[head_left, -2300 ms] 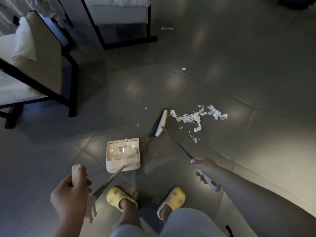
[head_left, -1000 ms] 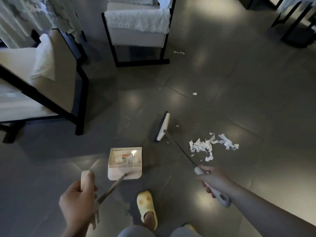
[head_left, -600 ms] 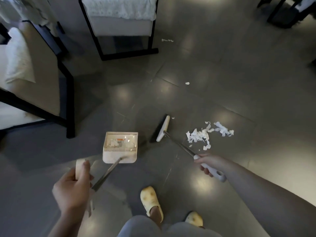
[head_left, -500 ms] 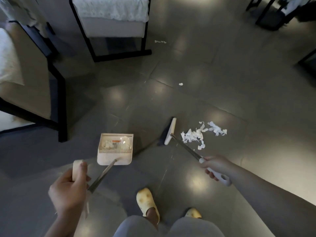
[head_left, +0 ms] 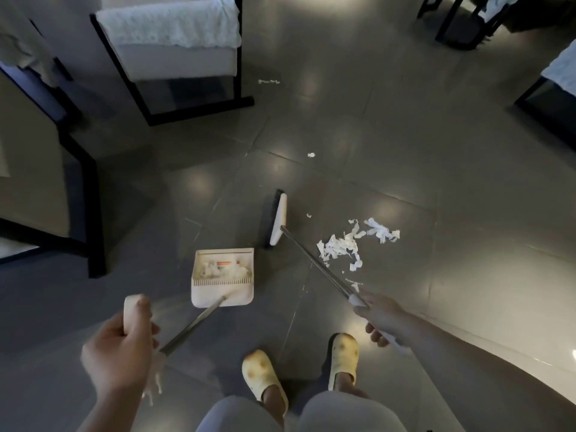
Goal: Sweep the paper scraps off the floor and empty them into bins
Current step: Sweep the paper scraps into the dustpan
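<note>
— Scraps first: where do the paper scraps (head_left: 353,244) lie?
— Right of centre on the grey tiled floor (head_left: 452,198), in a loose white heap just right of the broom's metal shaft. A few stray bits sit apart: one small piece (head_left: 311,155) higher up mid-frame, and a thin strip (head_left: 268,82) near the foot of the chair.
— And the broom (head_left: 278,219)?
— Its cream head with dark bristles stands on the floor at centre, left of the heap and not touching it. The shaft slants down to the right hand (head_left: 381,316), whose fingers are curled round the white grip.
— Left hand (head_left: 120,347)?
— Lower left of the frame, fingers and thumb wrapped round the cream handle end of the dustpan (head_left: 223,277). The pan sits below and left of the broom head, with white scraps already inside it.
— Anything else?
— Two yellow clogs (head_left: 265,380) at bottom centre, and a black-framed chair (head_left: 174,51) with a white cover at upper left. More dark-framed furniture shows at the left edge and upper right.
</note>
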`<state>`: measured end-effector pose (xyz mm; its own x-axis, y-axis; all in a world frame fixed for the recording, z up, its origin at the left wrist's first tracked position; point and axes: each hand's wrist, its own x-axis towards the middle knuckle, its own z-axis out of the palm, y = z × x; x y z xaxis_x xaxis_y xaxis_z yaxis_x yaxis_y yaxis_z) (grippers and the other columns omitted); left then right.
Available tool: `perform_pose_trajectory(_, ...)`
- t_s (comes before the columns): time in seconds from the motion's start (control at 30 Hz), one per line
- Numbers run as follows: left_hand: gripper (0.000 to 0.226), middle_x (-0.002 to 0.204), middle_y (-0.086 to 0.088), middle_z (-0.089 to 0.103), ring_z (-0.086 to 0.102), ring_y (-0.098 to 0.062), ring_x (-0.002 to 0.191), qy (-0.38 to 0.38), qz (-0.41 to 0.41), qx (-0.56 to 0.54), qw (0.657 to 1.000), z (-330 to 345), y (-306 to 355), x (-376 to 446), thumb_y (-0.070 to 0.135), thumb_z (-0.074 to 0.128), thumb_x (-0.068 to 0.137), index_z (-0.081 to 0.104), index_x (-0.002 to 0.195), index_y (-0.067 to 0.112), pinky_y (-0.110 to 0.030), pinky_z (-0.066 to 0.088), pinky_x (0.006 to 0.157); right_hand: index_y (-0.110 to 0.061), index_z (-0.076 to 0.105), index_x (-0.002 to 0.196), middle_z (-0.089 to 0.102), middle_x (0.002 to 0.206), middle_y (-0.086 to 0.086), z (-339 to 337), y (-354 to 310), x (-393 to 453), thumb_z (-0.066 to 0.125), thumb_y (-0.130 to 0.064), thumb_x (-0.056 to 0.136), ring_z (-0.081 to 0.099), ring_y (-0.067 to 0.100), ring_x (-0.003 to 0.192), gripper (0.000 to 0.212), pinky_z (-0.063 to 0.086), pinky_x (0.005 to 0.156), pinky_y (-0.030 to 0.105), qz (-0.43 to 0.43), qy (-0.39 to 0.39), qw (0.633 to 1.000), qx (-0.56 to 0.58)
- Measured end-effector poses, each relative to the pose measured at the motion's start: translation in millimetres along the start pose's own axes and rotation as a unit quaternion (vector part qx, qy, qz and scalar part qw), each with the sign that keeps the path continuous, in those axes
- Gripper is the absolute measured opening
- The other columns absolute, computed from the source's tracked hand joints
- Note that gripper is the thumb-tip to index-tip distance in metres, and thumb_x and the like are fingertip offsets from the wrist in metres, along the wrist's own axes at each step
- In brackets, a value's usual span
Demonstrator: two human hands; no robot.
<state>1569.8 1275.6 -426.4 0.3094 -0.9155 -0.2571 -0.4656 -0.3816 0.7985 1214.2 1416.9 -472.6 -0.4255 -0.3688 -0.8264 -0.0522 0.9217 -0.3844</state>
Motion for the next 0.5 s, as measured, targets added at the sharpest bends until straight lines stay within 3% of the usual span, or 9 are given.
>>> perform_pose_trajectory(0.13,0.047,0.067,-0.012,0.069,0.063,-0.026,0.06,0.014,-0.005,0.015,1.0,3,2,-20,0.045,0.054,0.088,0.069,0.068,0.006,-0.034,0.049,0.059,-0.031,0.049,0.136,0.061,0.092,0.008,-14,34,6,0.042,-0.032,0.098,0.051,0.019,0.06,0.039,0.038,0.049,0.022,-0.006,0.038,0.984,-0.172)
perform_pose_trajectory(0.23,0.05,0.064,-0.01,0.069,0.064,-0.025,0.059,0.013,-0.004,0.03,0.999,14,7,-29,0.052,0.052,0.081,0.069,0.065,0.008,-0.033,0.053,0.067,-0.027,0.048,0.138,0.053,0.1,0.002,-32,58,2,0.038,-0.029,0.1,0.055,0.021,0.073,0.039,0.043,0.052,0.025,-0.003,0.035,0.97,-0.24)
perform_pose_trajectory(0.3,0.049,0.066,-0.011,0.07,0.065,-0.026,0.062,0.009,-0.003,0.035,0.999,25,11,-35,0.051,0.054,0.083,0.069,0.065,0.007,-0.031,0.054,0.066,-0.021,0.051,0.134,0.054,0.096,0.004,-50,70,-2,0.039,-0.026,0.099,0.054,0.022,0.075,0.037,0.042,0.052,0.025,0.005,0.046,0.971,-0.233)
perform_pose_trajectory(0.37,0.048,0.066,-0.011,0.069,0.064,-0.024,0.061,0.005,0.001,0.035,0.999,37,15,-42,0.049,0.057,0.085,0.069,0.065,0.006,-0.022,0.05,0.058,-0.023,0.057,0.13,0.059,0.082,0.007,-66,82,-2,0.045,-0.023,0.096,0.054,0.022,0.063,0.036,0.037,0.046,0.024,0.017,0.053,0.984,-0.168)
perform_pose_trajectory(0.5,0.049,0.067,-0.009,0.07,0.066,-0.023,0.06,0.019,-0.01,0.027,0.999,61,24,-60,0.053,0.057,0.082,0.07,0.067,0.008,-0.038,0.057,0.071,-0.041,0.054,0.133,0.064,0.076,0.006,-90,97,-3,0.055,-0.027,0.091,0.056,0.021,0.055,0.044,0.036,0.039,0.021,-0.001,0.065,0.992,-0.105)
